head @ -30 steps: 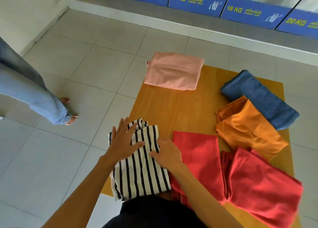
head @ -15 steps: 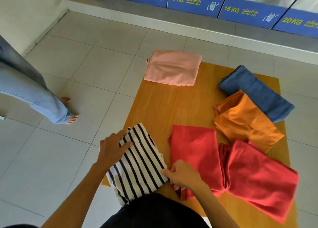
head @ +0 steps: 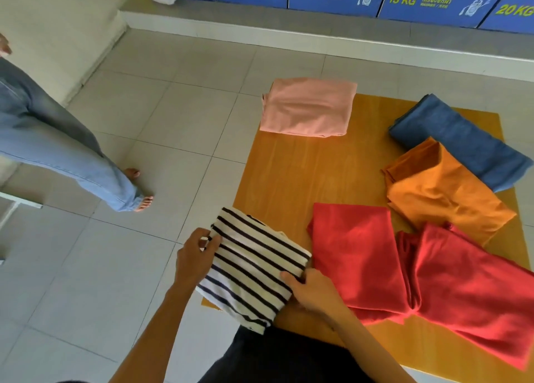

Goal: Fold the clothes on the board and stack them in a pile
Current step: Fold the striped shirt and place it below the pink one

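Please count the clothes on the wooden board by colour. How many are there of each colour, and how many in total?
Pink: 1, pink garment
Blue: 1, blue garment
Orange: 1, orange garment
Red: 2, red garment and second red garment
Black-and-white striped: 1, striped garment, held by left hand and right hand
Total: 6

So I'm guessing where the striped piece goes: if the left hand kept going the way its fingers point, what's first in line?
Likely the pink folded garment. The left hand, gripping the striped shirt, points up-right across bare board; depth is uncertain.
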Motion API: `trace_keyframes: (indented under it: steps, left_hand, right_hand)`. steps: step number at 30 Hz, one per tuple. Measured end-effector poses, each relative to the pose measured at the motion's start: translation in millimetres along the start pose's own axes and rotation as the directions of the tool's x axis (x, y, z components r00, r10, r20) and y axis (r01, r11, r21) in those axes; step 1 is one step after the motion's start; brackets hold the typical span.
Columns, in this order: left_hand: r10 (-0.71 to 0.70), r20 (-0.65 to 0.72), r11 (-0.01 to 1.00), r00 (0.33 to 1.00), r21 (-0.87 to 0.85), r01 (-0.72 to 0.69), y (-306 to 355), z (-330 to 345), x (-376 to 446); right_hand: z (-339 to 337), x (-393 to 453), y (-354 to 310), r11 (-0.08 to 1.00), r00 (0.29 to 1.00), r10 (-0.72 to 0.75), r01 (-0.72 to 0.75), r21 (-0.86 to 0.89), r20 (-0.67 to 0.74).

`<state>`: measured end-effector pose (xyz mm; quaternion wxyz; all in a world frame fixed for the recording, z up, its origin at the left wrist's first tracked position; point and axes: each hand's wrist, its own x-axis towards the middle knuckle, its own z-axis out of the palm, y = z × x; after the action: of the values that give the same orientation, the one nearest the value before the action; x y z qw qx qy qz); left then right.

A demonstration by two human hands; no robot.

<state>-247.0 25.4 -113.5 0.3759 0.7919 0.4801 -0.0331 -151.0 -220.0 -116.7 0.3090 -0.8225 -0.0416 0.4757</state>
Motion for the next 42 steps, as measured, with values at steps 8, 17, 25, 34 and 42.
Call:
trace_keyframes:
  steps: [8, 17, 25, 34, 42]
  left_hand:
    - [-0.041, 0.149, 0.99, 0.988, -0.125, 0.06, 18, 12, -9]
    - [0.157, 0.069, 0.886, 0.985, -0.451, -0.11, 108, 16, 53]
    - [0.137, -0.004, 0.959, 0.991, -0.25, -0.134, 189, 50, 154]
    - [0.143, -0.112, 0.987, 0.983, -0.058, -0.15, 195, 78, 176]
    - [0.179, -0.156, 0.978, 0.971, -0.079, -0.193, 183, 65, 136]
  right_hand:
    - [1, 2, -38, 0.878, 0.993, 0.046, 0.013, 0.478, -0.113]
    - [-105, 43, -92, 0.799, 0.951, -0.02, 0.2, 0.567, -0.308]
    - [-168, 151, -127, 0.855, 0.919, 0.039, 0.173, 0.488, -0.393]
    - [-164, 181, -109, 0.927, 0.874, 0.044, 0.144, 0.345, -0.484]
    - [-174, 122, -66, 0.847, 0.903, 0.129, 0.115, 0.519, -0.411]
